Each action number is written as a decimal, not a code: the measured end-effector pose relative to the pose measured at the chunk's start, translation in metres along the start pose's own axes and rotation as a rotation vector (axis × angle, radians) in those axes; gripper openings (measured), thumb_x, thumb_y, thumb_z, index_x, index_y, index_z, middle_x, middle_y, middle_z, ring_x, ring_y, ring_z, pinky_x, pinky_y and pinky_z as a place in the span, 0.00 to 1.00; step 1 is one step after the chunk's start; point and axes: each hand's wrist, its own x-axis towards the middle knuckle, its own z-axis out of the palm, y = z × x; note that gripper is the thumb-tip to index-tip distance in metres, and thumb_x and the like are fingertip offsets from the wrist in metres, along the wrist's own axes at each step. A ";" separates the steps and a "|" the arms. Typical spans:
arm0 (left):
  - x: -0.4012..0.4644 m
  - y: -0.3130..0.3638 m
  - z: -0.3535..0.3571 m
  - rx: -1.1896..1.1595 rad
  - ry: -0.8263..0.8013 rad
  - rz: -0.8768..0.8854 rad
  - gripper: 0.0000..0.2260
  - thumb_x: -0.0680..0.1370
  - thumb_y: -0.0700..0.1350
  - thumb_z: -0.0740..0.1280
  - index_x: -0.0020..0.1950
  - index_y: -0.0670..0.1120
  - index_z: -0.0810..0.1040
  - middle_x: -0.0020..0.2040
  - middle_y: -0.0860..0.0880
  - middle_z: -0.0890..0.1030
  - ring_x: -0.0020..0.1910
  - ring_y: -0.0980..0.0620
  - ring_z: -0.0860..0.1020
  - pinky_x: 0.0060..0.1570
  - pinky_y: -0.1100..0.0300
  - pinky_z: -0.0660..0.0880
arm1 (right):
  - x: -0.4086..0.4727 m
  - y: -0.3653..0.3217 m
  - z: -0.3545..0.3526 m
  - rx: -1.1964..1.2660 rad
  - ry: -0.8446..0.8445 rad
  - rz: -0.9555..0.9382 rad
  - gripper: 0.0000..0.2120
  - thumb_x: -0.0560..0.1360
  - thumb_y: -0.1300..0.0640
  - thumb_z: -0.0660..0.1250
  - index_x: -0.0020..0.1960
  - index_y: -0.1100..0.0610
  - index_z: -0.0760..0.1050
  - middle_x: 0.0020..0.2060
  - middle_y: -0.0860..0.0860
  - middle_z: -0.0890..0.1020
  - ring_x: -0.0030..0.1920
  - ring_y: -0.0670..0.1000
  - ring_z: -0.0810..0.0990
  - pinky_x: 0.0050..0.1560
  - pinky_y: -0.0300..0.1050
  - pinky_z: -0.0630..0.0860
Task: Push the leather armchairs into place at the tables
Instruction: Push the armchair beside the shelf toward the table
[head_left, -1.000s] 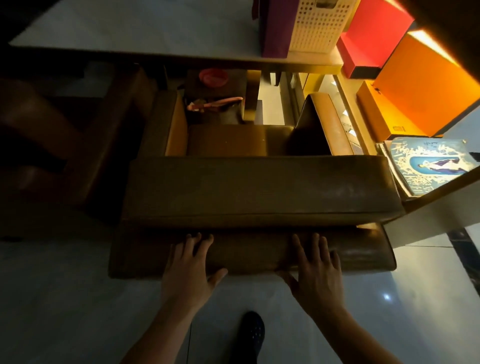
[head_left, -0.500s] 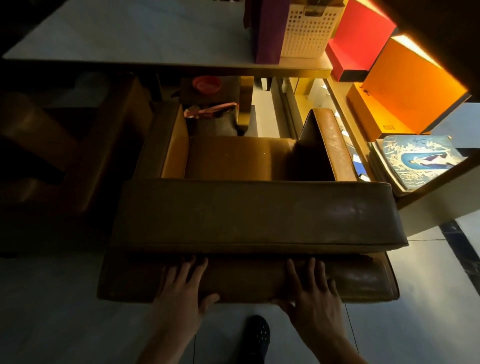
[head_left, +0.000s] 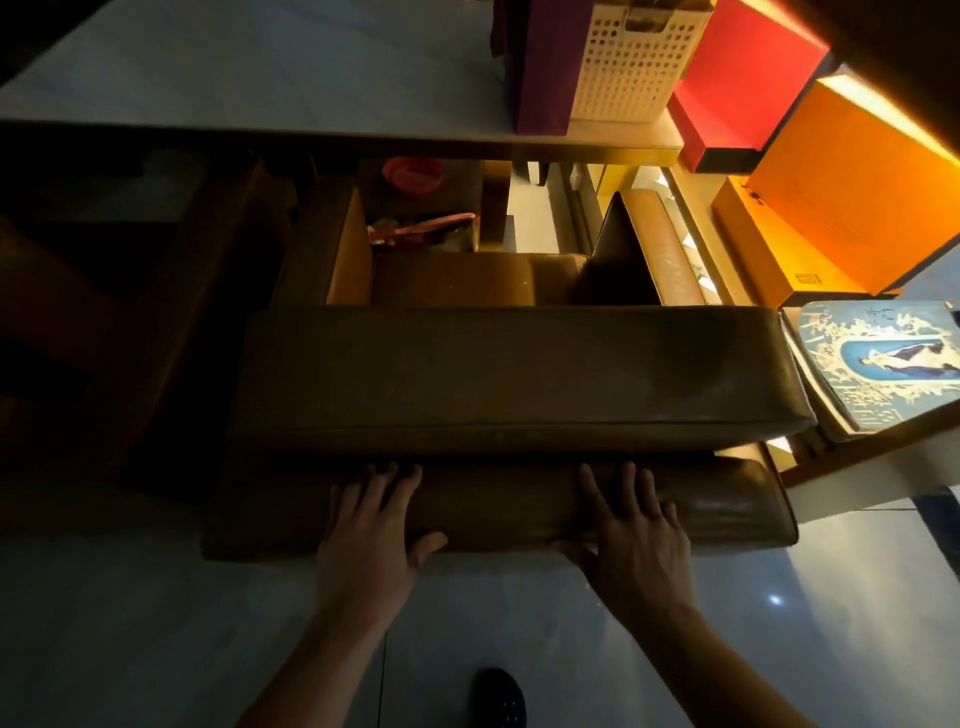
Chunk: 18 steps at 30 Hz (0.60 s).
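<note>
While all the fingers (head_left: 387, 480) lie spread and flat, gripping nothing, the left hand (head_left: 371, 535) and the right hand (head_left: 631, 535) press side by side on the lower rear edge of the leather armchair (head_left: 519, 374). Its thick backrest sits just above the knuckles, its seat faces away, and its arms reach under the pale table (head_left: 249, 78). Up on the table stand a purple bag (head_left: 543, 67) and a perforated white basket (head_left: 628, 62). Down below, one dark shoe (head_left: 500, 699) rests on the glossy floor (head_left: 156, 634).
</note>
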 end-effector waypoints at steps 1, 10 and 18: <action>0.013 0.001 0.000 -0.007 0.000 -0.001 0.33 0.73 0.67 0.65 0.75 0.55 0.65 0.73 0.50 0.69 0.71 0.45 0.63 0.70 0.42 0.65 | 0.012 0.001 -0.005 -0.003 0.011 -0.004 0.45 0.72 0.23 0.47 0.80 0.43 0.35 0.81 0.61 0.46 0.80 0.65 0.47 0.77 0.64 0.57; 0.113 0.002 -0.010 -0.025 -0.011 -0.029 0.33 0.73 0.65 0.68 0.75 0.56 0.63 0.73 0.49 0.67 0.71 0.44 0.61 0.70 0.41 0.65 | 0.104 -0.001 -0.039 -0.040 0.116 -0.040 0.45 0.74 0.24 0.53 0.81 0.45 0.43 0.80 0.63 0.52 0.79 0.66 0.53 0.73 0.63 0.64; 0.132 0.004 -0.009 -0.023 0.025 -0.047 0.33 0.72 0.66 0.68 0.73 0.55 0.65 0.71 0.48 0.69 0.69 0.42 0.63 0.65 0.41 0.69 | 0.128 0.001 -0.047 -0.038 0.128 -0.042 0.45 0.74 0.25 0.53 0.81 0.46 0.44 0.80 0.63 0.52 0.79 0.66 0.51 0.74 0.64 0.63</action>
